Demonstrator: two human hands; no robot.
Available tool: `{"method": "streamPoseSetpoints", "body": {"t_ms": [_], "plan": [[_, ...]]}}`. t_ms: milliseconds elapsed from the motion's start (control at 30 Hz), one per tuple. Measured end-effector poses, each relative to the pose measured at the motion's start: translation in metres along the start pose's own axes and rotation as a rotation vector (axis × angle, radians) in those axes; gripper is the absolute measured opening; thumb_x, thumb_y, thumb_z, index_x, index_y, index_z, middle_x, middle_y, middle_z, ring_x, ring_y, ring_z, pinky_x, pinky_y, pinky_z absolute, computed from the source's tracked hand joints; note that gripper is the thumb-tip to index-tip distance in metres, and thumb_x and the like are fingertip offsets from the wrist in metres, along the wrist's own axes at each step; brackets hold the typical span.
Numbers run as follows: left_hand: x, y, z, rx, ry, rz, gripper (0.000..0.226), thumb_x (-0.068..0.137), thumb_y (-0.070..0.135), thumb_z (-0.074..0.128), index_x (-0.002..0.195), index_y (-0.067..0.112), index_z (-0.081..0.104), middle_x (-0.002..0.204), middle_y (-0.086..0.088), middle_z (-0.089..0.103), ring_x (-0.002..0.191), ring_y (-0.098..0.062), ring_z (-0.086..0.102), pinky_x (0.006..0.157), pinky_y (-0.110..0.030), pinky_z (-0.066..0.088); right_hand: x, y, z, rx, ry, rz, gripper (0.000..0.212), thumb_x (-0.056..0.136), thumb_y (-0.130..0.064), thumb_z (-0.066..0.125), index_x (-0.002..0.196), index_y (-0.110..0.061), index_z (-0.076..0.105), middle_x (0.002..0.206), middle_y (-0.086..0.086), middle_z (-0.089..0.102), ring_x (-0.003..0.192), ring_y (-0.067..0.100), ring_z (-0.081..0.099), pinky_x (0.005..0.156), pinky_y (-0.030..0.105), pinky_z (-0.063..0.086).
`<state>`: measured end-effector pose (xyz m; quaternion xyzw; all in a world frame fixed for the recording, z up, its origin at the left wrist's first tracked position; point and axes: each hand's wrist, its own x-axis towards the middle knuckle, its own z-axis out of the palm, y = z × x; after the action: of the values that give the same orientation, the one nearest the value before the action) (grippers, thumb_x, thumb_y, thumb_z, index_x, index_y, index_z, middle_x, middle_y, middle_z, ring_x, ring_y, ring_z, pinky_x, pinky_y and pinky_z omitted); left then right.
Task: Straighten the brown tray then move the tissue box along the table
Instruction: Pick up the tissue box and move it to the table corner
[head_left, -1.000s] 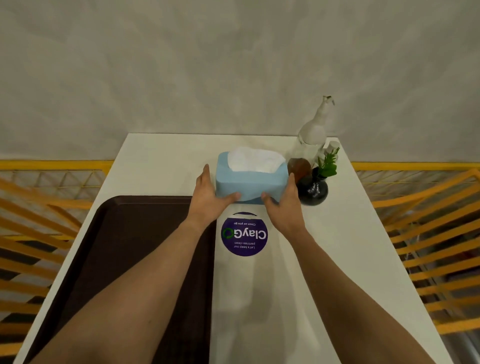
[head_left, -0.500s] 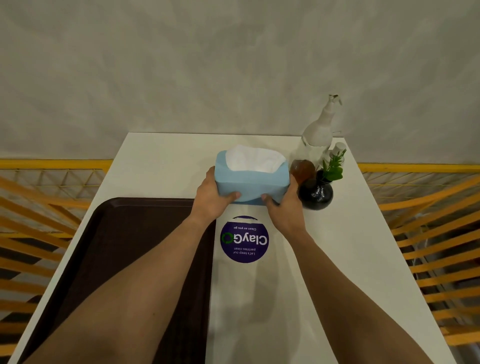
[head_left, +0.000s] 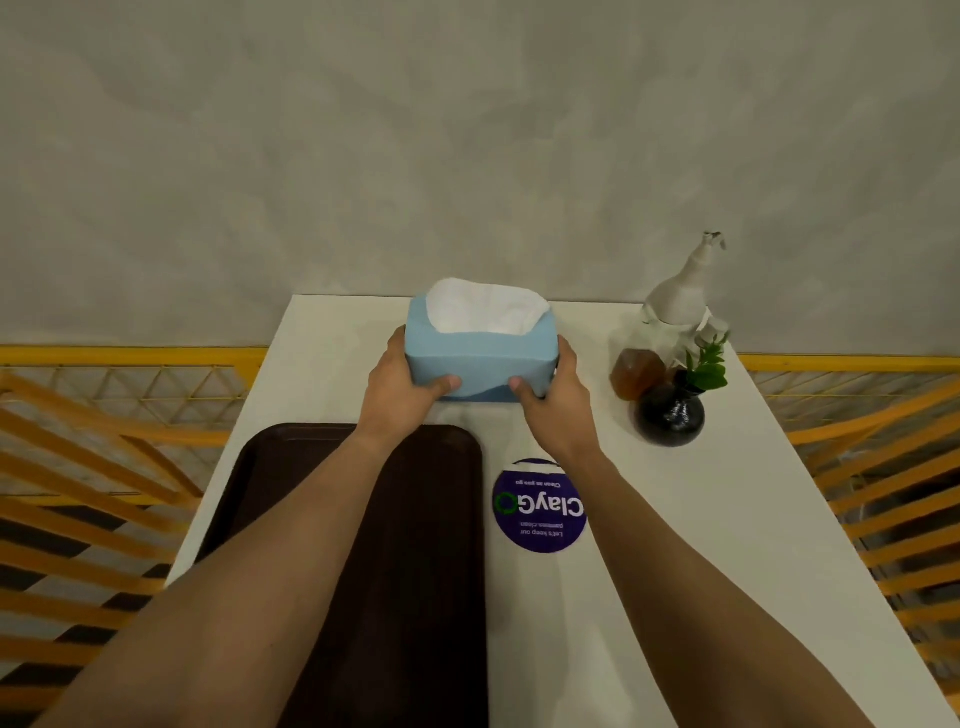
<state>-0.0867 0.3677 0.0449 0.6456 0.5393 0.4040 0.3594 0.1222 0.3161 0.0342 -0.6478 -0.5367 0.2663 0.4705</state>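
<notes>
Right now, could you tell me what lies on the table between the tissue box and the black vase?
In the head view, only bare white table separates the tissue box from the black vase.

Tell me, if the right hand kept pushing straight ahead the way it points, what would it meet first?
The right hand already clasps the tissue box. Beyond that lies bare white table, then probably the grey wall; the bottles sit off to its right.
</notes>
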Motion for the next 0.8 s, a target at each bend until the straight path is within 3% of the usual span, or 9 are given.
{"method": "streamPoseSetpoints", "body": {"t_ms": [167, 333, 500, 567, 633, 800], "plan": [[0.014, -0.014, -0.06, -0.001, 0.035, 0.021, 0.078, 0.078, 0.028, 0.085, 0.143, 0.025, 0.042, 0.126, 0.011, 0.054, 0.11, -0.011, 0.053, 0.077, -0.011, 0.042, 0.008, -0.033, 0.051, 0.013, -0.018, -0.006, 0.073, 0.097, -0.033, 0.068, 0.155, -0.031, 0.023, 0.134, -0.01, 0.053, 0.114, 0.012, 0.056, 0.083, 0.017, 0.047], [0.048, -0.039, -0.135, -0.003, 0.039, 0.035, 0.077, 0.08, 0.026, 0.085, 0.143, 0.026, 0.042, 0.125, 0.012, 0.053, 0.11, -0.007, 0.052, 0.069, -0.002, 0.044, 0.026, -0.075, 0.123, -0.009, -0.006, -0.04, 0.071, 0.097, -0.035, 0.066, 0.154, -0.029, 0.025, 0.143, -0.004, 0.055, 0.122, 0.022, 0.059, 0.096, 0.035, 0.053], [0.071, -0.055, -0.16, 0.017, 0.039, 0.038, 0.078, 0.078, 0.026, 0.086, 0.143, 0.022, 0.043, 0.127, 0.005, 0.056, 0.112, -0.015, 0.054, 0.082, -0.021, 0.049, 0.042, -0.083, 0.151, -0.026, -0.011, -0.058, 0.072, 0.098, -0.036, 0.066, 0.156, -0.026, 0.025, 0.143, -0.004, 0.053, 0.122, 0.022, 0.058, 0.092, 0.029, 0.048], [0.075, -0.057, -0.161, 0.014, 0.036, 0.045, 0.078, 0.078, 0.027, 0.086, 0.143, 0.022, 0.043, 0.125, 0.006, 0.055, 0.11, -0.014, 0.053, 0.081, -0.017, 0.05, 0.046, -0.082, 0.153, -0.037, -0.015, -0.052, 0.072, 0.098, -0.037, 0.066, 0.156, -0.026, 0.024, 0.143, -0.003, 0.054, 0.117, 0.018, 0.057, 0.091, 0.029, 0.048], [0.086, -0.066, -0.169, 0.022, 0.036, 0.051, 0.078, 0.077, 0.028, 0.087, 0.143, 0.022, 0.044, 0.123, 0.008, 0.054, 0.108, -0.013, 0.053, 0.07, -0.007, 0.044, 0.052, -0.084, 0.165, -0.044, -0.02, -0.049, 0.071, 0.098, -0.038, 0.066, 0.155, -0.026, 0.025, 0.138, -0.006, 0.054, 0.112, 0.013, 0.054, 0.09, 0.029, 0.048], [0.116, -0.102, -0.179, -0.004, 0.026, 0.039, 0.08, 0.077, 0.029, 0.087, 0.143, 0.021, 0.043, 0.125, 0.005, 0.056, 0.109, -0.016, 0.055, 0.076, -0.015, 0.044, 0.076, -0.078, 0.197, -0.069, -0.041, -0.036, 0.072, 0.098, -0.04, 0.066, 0.155, -0.026, 0.025, 0.133, -0.009, 0.054, 0.112, 0.013, 0.055, 0.091, 0.029, 0.049]]}}
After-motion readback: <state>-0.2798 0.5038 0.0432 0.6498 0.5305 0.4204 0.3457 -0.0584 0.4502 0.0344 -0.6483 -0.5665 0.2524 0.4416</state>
